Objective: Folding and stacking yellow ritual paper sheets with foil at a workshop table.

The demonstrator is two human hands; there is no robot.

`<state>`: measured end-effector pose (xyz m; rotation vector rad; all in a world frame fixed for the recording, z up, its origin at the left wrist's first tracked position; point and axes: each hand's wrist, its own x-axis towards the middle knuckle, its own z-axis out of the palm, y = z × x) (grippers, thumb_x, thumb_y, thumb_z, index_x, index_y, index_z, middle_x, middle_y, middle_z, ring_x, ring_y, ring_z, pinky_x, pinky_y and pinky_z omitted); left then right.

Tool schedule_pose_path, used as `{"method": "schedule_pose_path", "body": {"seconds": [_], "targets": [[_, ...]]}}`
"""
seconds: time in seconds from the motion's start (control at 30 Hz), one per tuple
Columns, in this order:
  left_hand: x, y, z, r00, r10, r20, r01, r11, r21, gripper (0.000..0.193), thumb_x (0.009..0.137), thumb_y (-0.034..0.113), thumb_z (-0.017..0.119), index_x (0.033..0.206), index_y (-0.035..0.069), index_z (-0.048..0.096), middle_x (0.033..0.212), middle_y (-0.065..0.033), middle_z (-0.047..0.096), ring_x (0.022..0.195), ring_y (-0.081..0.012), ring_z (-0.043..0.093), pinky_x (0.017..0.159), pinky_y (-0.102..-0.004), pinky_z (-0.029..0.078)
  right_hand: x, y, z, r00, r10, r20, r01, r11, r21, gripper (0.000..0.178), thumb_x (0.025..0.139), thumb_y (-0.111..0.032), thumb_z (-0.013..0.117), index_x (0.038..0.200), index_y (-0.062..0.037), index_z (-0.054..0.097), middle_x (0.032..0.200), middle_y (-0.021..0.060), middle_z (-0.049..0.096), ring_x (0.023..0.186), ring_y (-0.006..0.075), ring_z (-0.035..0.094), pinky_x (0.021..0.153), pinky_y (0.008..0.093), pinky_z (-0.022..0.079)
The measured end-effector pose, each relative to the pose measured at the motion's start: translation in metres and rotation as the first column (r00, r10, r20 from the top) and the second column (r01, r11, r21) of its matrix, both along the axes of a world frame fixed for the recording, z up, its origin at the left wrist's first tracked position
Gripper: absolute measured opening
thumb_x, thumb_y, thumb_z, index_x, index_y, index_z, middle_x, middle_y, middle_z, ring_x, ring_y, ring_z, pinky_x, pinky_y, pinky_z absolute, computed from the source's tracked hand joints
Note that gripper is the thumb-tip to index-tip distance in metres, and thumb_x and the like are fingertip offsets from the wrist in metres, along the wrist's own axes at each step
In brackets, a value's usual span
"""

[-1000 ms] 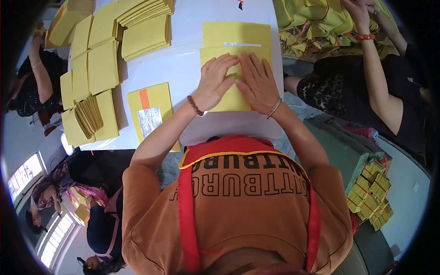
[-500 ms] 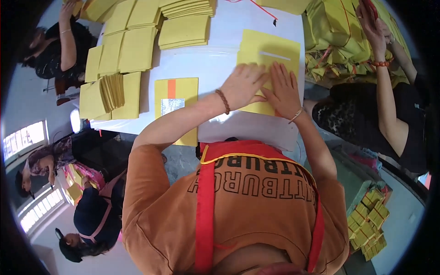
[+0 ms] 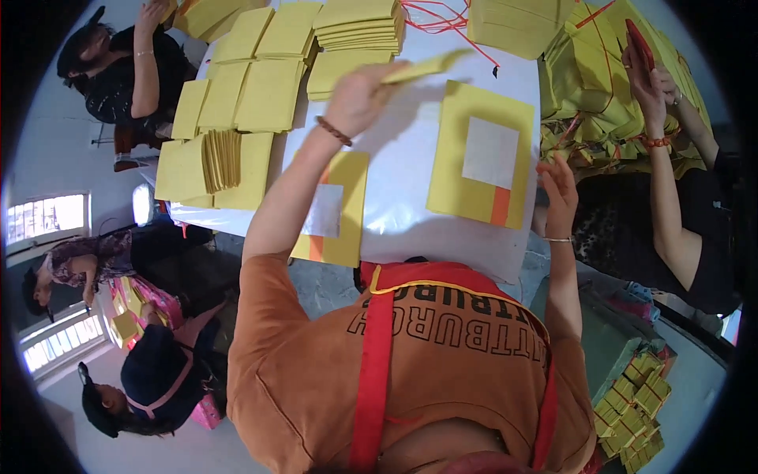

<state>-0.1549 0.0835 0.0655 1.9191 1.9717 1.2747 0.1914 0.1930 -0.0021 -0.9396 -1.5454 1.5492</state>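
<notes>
My left hand [image 3: 357,101] is raised over the far part of the table, its fingers closed on a folded yellow paper [image 3: 426,69]. That paper is seen nearly edge-on and slightly smeared by motion. Beneath my left forearm lies a yellow sheet [image 3: 353,205] with a silvery rectangle and an orange strip, partly covered by the arm. My right hand [image 3: 559,189] hovers just beyond the table's right edge, fingers apart and holding nothing. Beside it, a stack of flat yellow sheets [image 3: 442,186] lies with a pale rectangle and an orange strip facing up.
Piles of folded yellow paper [image 3: 264,95] cover the table's far left. Red string [image 3: 442,20] lies at the far edge, near a thick yellow stack [image 3: 513,28]. Tied yellow bundles [image 3: 588,71] stand at the right. A person in black [image 3: 655,213] is close on the right; others work at left.
My left hand has lifted away to the far left with a folded yellow paper. My right hand has moved off the sheets to the right, uncovering the pale rectangle and orange strip.
</notes>
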Motion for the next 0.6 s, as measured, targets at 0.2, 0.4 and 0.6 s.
{"method": "schedule_pose_path", "body": {"seconds": [0.2,0.4,0.6], "targets": [[-0.1,0.0,-0.08,0.827,0.156,-0.541,-0.167,0.986,0.029,0.047,0.069,0.001,0.056,0.115,0.013,0.054,0.1,-0.0124,0.06,0.093,-0.0282,0.056,0.079,-0.0369,0.045,-0.005,-0.007,-0.021,0.996,-0.085,-0.028,0.087,0.991,0.105,0.032,0.088,-0.005,0.05,0.12,-0.0028,0.049,0.097,0.0041,0.06,0.09,0.0098,0.054,0.08,0.0233,0.042],[-0.111,-0.001,-0.12,0.701,0.132,-0.701,-0.251,0.966,-0.068,0.058,0.066,0.002,0.058,0.121,0.016,0.047,0.108,-0.0078,0.055,0.098,-0.0252,0.053,0.08,-0.0376,0.043,-0.01,-0.018,-0.031,0.99,-0.038,0.136,0.017,0.989,0.15,0.028,0.087,-0.007,0.052,0.115,-0.0028,0.054,0.097,0.0043,0.061,0.085,0.0091,0.055,0.077,0.0225,0.043],[-0.119,0.002,-0.128,0.736,0.095,-0.67,-0.289,0.94,-0.184,0.06,0.068,0.008,0.061,0.124,0.017,0.043,0.113,-0.0072,0.051,0.104,-0.0256,0.049,0.083,-0.0401,0.041,-0.022,-0.018,-0.027,0.974,-0.058,0.22,0.019,0.985,0.173,0.023,0.086,-0.008,0.053,0.108,-0.0019,0.058,0.097,0.0044,0.063,0.084,0.0095,0.056,0.074,0.0226,0.043]]}}
